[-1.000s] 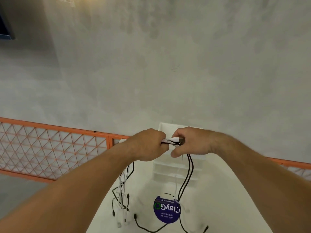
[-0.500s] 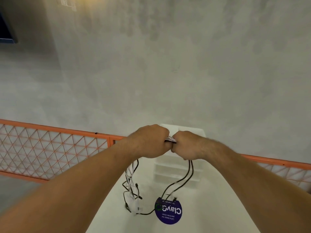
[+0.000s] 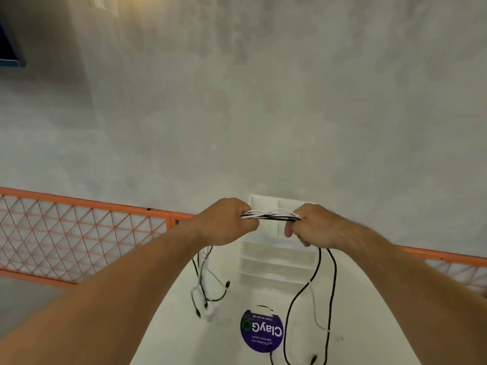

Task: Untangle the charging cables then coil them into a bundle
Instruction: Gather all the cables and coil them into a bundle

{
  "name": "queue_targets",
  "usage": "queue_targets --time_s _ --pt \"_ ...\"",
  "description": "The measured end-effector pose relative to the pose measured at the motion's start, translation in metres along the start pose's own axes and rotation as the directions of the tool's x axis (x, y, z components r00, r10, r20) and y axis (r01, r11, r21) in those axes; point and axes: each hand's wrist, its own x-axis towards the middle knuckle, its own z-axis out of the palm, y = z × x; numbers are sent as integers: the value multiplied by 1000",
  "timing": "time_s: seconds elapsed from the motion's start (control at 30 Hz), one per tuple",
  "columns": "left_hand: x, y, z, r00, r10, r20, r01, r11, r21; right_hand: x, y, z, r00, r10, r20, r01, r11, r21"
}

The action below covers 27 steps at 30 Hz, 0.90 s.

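Our left hand (image 3: 224,222) is clenched around the cables (image 3: 271,216), knuckles up, and our right hand (image 3: 313,227) grips the same strands a little apart from it, with one finger sticking out loose below the fist. Between the two fists a short run of black and white cables is pulled nearly straight and level, the strands crossing over each other.

From under the left hand, black and white ends hang down in loose loops, their plugs low over the desk (image 3: 184,325). From under the right hand, longer strands drop in a wide curve and run off the bottom of the view.

Directly behind and below the stretched run stands a white tray (image 3: 276,264) with several compartments, at the far end of the desk. Nearer us, a round purple sticker (image 3: 262,330) lies flat between the two hanging groups, with bare desk around it.

The desk's left edge curves away under our left forearm; its right edge passes under the right one. Beyond both edges runs an orange railing (image 3: 79,201) with diamond mesh, and a grey wall (image 3: 263,101) rises behind it.
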Motion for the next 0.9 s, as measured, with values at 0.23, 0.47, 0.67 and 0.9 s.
queue_targets --time_s 0.23,0.47,0.67,0.9 --pt "3 33 8 989 142 -35 -129 957 258 -3 -10 -4 984 -99 151 97 995 18" --pt "5 20 -1 994 102 -34 -96 984 148 -2 -27 12 996 -85 33 81 991 110" --pt "-2 -17 -3 997 -56 58 65 984 -165 -6 -29 -1 989 -124 -84 131 988 84" --pt "-7 -52 -6 993 -115 8 115 991 -74 -14 26 -26 978 -33 -204 75 976 205"
